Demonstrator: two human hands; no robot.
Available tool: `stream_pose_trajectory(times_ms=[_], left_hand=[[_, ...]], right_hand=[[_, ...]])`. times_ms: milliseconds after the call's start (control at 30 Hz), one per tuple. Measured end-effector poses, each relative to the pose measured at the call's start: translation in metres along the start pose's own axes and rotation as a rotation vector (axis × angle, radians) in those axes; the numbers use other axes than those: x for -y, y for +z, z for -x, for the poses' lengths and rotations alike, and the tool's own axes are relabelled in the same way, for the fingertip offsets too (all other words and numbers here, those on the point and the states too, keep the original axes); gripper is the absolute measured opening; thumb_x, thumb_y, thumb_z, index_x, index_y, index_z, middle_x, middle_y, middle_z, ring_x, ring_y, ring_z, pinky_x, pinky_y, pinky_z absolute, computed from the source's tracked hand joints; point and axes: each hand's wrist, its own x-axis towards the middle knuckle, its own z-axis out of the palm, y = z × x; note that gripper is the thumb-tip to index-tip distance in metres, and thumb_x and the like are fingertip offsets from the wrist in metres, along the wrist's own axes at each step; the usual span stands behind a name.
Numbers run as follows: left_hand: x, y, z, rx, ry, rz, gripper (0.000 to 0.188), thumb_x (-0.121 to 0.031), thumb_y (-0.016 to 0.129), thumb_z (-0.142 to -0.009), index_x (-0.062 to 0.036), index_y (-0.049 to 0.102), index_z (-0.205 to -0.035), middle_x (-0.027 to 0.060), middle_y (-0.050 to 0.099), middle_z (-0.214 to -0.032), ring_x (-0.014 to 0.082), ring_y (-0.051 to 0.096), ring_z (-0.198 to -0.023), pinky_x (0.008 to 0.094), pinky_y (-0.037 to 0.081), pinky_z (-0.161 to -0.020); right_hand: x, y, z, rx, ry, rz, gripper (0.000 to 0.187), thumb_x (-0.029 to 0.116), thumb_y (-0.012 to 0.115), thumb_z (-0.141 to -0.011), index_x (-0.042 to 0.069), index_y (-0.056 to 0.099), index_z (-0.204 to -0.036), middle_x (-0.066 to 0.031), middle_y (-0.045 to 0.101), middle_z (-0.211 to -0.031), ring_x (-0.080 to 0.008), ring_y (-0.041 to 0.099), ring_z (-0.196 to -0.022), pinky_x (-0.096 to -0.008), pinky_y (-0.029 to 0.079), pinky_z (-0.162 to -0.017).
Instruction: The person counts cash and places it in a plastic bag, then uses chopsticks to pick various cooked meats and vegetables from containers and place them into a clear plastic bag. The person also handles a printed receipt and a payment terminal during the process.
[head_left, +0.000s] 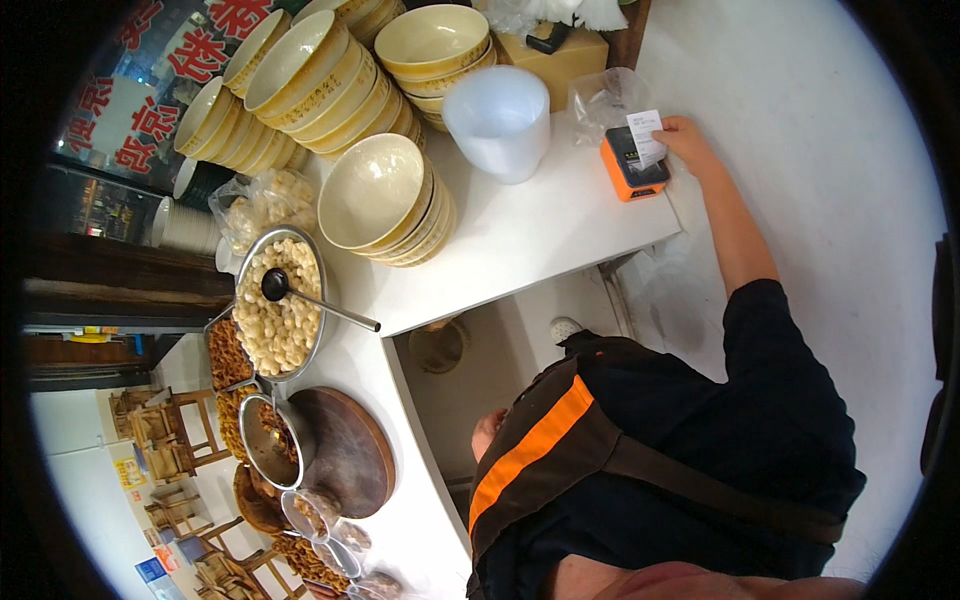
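One-handed, pinching white paper slip (646,140) w/ R hand (685,144), out at R end of white counter (560,240). Clamped on slip's R edge w/ fingers. Holding it over black top of boxy orange-and-black printer (625,180); can't tell if attached there. Just beyond printer: crumpled clear plastic bag (606,100).

W/ L hand (487,432), down nr counter's inner edge, half hidden behind dark brown apron (530,450) w/ orange stripe; can't tell whether w/ fingers apart or together, nor if gripping anything.

Further L along counter: translucent white tub (497,125), tan box (570,65) behind, then stack of cream-and-yellow bowls (380,195), w/ more stacks farther back. Past those, oval steel tray (322,310) full of pale round balls (280,335), w/ black-headed ladle (330,308) resting across; then round dark wooden board (350,450), w/ steel pot (306,425) just beside. Nr lower edge of view: clear plastic containers (305,512) w/ brownish contents.
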Motion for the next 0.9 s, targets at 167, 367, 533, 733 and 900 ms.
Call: stream_pose_trajectory(times_ms=[167, 367, 533, 733, 900], left_hand=[[0.005, -0.002, 0.003, -0.018, 0.043, 0.008, 0.029, -0.023, 0.061, -0.085, -0.0052, 0.067, -0.107, 0.0145, 0.066, -0.101, 0.0291, 0.064, -0.095, 0.0355, 0.05, -0.085], [0.008, 0.002, 0.007, -0.044, 0.046, 0.0, 0.028, -0.021, 0.062, -0.084, -0.0052, 0.067, -0.107, 0.0137, 0.067, -0.101, 0.028, 0.064, -0.095, 0.035, 0.05, -0.085], [0.016, -0.001, 0.012, -0.051, 0.158, -0.078, 0.027, -0.018, 0.06, -0.084, -0.0056, 0.067, -0.107, 0.0135, 0.067, -0.101, 0.0286, 0.064, -0.096, 0.0354, 0.05, -0.085], [0.024, -0.002, 0.014, -0.041, 0.17, -0.121, 0.025, -0.017, 0.06, -0.084, -0.0057, 0.067, -0.106, 0.0146, 0.066, -0.102, 0.0309, 0.064, -0.096, 0.0365, 0.05, -0.085], [0.019, -0.004, 0.018, -0.054, 0.111, -0.081, 0.025, -0.017, 0.061, -0.084, -0.0061, 0.068, -0.105, 0.0152, 0.067, -0.1, 0.0318, 0.064, -0.094, 0.0375, 0.05, -0.084]], right_hand=[[-0.001, -0.003, 0.026, -0.011, -0.125, -0.017, 0.021, 0.005, 0.062, -0.086, -0.004, 0.062, -0.105, -0.0081, 0.068, -0.094, -0.0135, 0.062, -0.088, -0.0284, 0.048, -0.08], [-0.007, 0.005, 0.047, -0.098, -0.267, 0.084, 0.019, 0.009, 0.06, -0.09, -0.003, 0.061, -0.105, -0.0075, 0.069, -0.093, -0.0118, 0.062, -0.084, -0.0264, 0.049, -0.077], [-0.014, 0.021, 0.072, -0.204, -0.401, 0.251, 0.017, 0.013, 0.062, -0.088, -0.001, 0.062, -0.099, -0.0137, 0.067, -0.082, -0.0177, 0.063, -0.072, -0.0304, 0.049, -0.067], [-0.014, 0.037, 0.101, -0.268, -0.464, 0.38, 0.015, 0.014, 0.063, -0.087, 0.003, 0.064, -0.097, -0.0159, 0.066, -0.083, -0.0269, 0.064, -0.071, -0.0328, 0.049, -0.066], [-0.017, 0.042, 0.104, -0.294, -0.525, 0.442, 0.013, 0.013, 0.063, -0.087, 0.004, 0.065, -0.097, -0.0159, 0.066, -0.085, -0.0273, 0.065, -0.075, -0.0316, 0.049, -0.068]])
